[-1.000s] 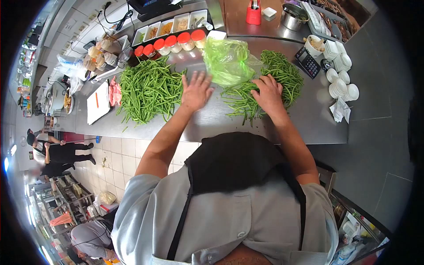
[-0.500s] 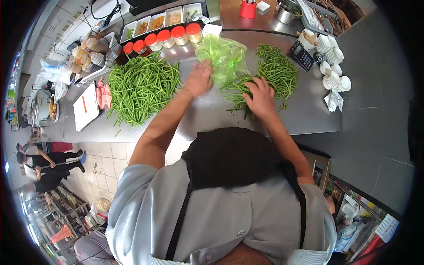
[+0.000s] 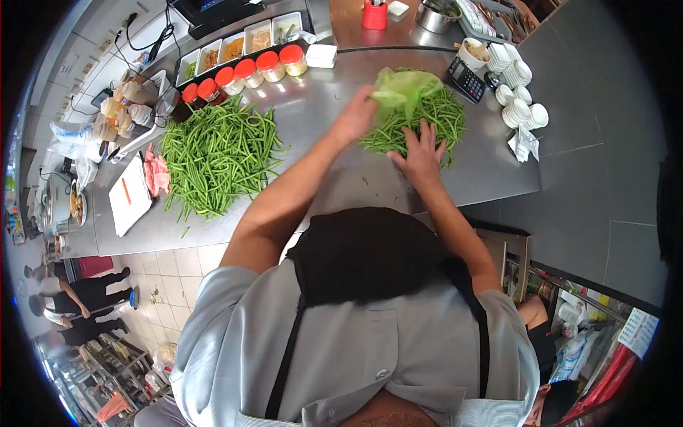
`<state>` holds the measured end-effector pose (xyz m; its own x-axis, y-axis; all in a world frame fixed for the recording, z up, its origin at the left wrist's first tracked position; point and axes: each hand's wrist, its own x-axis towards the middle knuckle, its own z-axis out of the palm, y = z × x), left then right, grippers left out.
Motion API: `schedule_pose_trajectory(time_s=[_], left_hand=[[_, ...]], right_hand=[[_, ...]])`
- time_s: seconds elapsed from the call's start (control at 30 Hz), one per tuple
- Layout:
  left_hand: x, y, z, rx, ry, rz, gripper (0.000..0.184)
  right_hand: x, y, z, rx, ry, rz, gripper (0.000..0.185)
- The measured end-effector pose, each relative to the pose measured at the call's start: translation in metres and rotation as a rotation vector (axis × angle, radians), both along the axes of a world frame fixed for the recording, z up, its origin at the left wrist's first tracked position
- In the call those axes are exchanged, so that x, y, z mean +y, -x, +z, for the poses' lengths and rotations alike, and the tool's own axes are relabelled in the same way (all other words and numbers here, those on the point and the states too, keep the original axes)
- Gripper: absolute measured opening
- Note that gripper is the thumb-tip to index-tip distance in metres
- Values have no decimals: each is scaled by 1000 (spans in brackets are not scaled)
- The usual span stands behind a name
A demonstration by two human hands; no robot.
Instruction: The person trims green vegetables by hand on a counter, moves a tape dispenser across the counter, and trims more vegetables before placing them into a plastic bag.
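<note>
My left hand [image 3: 356,115] is closed on the edge of a thin green plastic bag [image 3: 407,87], which is lifted over the far side of the right pile of green beans [image 3: 445,117]. My right hand [image 3: 421,153] lies on the near side of that pile with its fingers spread. A larger heap of green beans [image 3: 219,153] rests on the steel table [image 3: 313,167] to the left, and neither hand touches it.
Red-lidded jars [image 3: 245,71] and white trays of ingredients [image 3: 233,48] line the back. A white notepad [image 3: 130,196] lies left. A calculator [image 3: 466,80] and stacked white cups [image 3: 516,112] stand right. Two people [image 3: 71,302] are at far left.
My left hand has gone from the bare table to the bag and moved right with it. The right-hand beans are gathered closer together, with my right hand still on them.
</note>
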<state>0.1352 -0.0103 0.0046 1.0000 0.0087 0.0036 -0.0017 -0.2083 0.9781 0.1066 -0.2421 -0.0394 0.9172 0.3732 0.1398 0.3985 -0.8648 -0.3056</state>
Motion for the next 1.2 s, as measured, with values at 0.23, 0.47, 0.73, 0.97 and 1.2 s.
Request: schedule_pose_trajectory(time_s=[0.23,0.47,0.73,0.97,1.2], left_hand=[[97,33,-2,-250,-304,589,47],[68,2,-90,-338,-690,32,42],[76,70,-44,-133,308,352,29],[63,124,-3,47,1077,670,33],[47,108,48,76,969,439,31]], right_hand=[[28,53,20,-22,53,440,71],[43,14,4,-118,164,537,55],[-38,54,64,895,-539,328,35],[-57,31,11,1258,-888,65,39],[-24,-8,92,869,-840,192,50]])
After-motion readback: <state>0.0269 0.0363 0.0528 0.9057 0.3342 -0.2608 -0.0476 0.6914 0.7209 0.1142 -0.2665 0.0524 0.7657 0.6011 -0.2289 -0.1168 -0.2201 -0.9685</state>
